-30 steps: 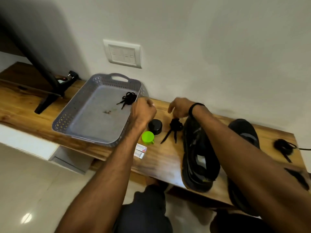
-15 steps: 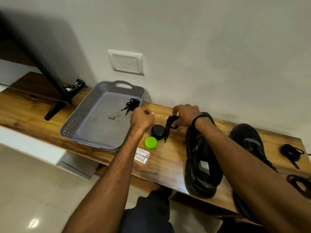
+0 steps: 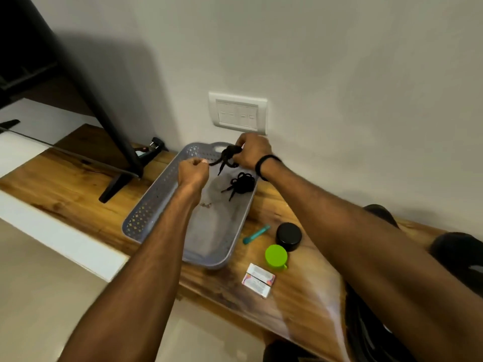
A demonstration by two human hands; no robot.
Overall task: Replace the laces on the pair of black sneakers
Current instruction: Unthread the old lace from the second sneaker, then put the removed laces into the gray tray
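1. The black sneakers sit at the right end of the wooden bench, mostly hidden by the right arm
2. One coiled lace lies in the grey tray
3. The right hand, beside a sneaker a moment ago, now grips a lace bundle over the tray's far end
4. The left hand, fingers curled, seems to pinch its loose end, probably to uncoil it

Both arms reach straight out, forearms bare (black band on the right wrist). Right hand is curled round a lace bundle; left hand is fisted, pinching its loose end.
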